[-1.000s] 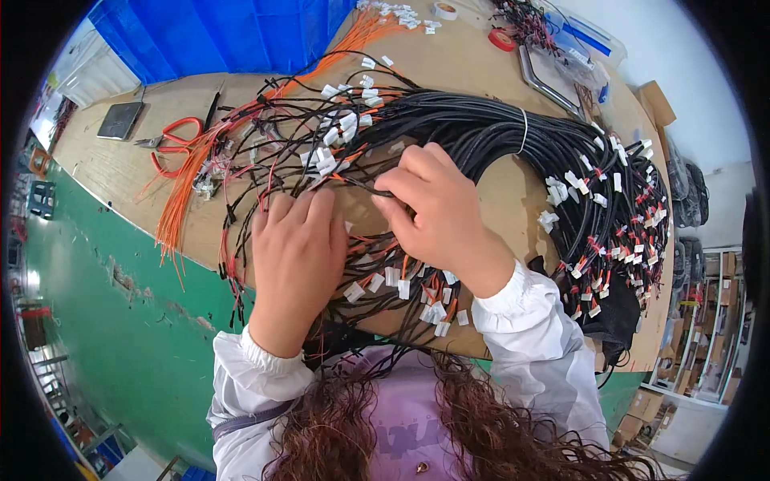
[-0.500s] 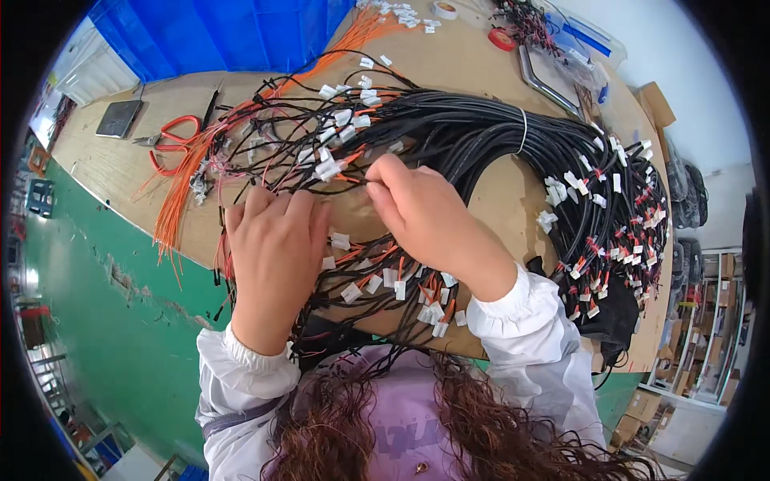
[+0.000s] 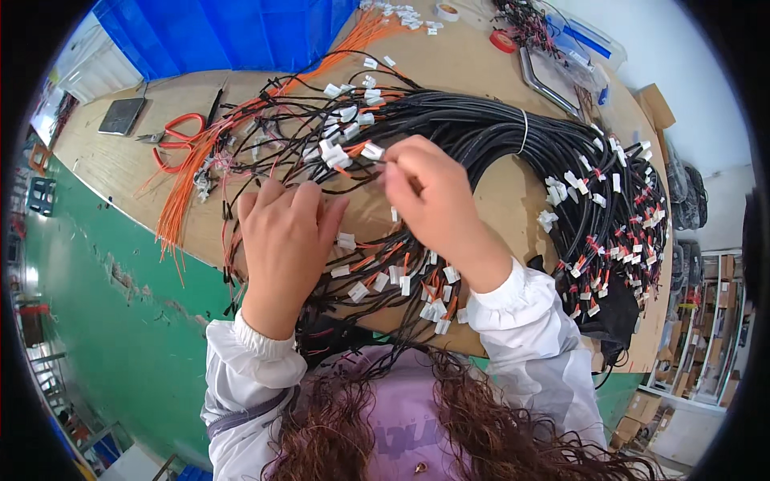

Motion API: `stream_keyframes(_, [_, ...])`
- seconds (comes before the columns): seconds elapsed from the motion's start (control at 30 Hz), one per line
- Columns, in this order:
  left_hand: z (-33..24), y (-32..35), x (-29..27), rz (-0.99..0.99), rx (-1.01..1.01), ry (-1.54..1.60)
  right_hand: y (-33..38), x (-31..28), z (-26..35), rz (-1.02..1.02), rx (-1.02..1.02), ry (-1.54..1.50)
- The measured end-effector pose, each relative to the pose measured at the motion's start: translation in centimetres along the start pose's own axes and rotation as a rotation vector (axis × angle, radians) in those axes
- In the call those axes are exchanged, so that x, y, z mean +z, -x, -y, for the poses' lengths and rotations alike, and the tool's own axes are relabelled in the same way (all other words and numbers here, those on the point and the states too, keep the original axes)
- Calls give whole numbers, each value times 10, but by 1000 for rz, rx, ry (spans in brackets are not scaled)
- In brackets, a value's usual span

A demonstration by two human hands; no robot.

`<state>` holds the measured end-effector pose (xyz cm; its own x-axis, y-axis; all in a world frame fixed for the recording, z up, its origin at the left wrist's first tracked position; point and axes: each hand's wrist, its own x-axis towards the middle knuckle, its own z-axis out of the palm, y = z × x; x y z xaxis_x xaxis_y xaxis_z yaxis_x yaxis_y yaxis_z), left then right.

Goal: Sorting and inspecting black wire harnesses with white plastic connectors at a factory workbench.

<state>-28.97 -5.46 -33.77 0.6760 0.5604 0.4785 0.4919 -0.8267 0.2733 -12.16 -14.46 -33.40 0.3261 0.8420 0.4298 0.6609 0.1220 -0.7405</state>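
Observation:
A big bundle of black cables (image 3: 481,108) curves across the table, its ends fanned out with orange wires and small white connector-like pieces (image 3: 333,152). My right hand (image 3: 437,200) is closed, thumb and fingertips pinching a black cable beside a white piece. My left hand (image 3: 285,244) bends its fingers down over the cable ends at the left; a thin black cable runs to its fingertips, though the grip itself is hidden beneath them. Between and below both hands lie more cable ends with white pieces (image 3: 405,284).
Red-handled pliers (image 3: 180,140) and a small dark flat box (image 3: 122,116) lie at the left. Orange wires (image 3: 180,200) hang over the table edge. A blue bin (image 3: 224,32) stands at the back; a red tape roll (image 3: 503,40) and bent metal bar (image 3: 541,80) lie far right.
My right hand has shifted slightly right and up along the cables. My left hand has moved a little right. White pieces near the right fingertips have shifted with the cables.

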Motion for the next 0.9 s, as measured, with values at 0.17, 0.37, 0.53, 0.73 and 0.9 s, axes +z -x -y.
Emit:
stream_keyframes(0.17, [10,-12,15,-130,-56,-110,0,-17,-3,162,70,-369])
stream_keyframes(0.37, [11,-13,1,8,-161,184,-3,-33,5,408,219,-431])
stream_keyframes(0.53, [-13,-6,-21,74,-372,797,-4,-32,-1,422,-138,-213])
stream_keyframes(0.73, [-16,-3,-11,92,-407,1023,-5,-33,0,532,-193,-189])
stream_keyframes(0.9, [-14,1,-11,-11,-205,674,-2,-31,-1,474,-152,-171])
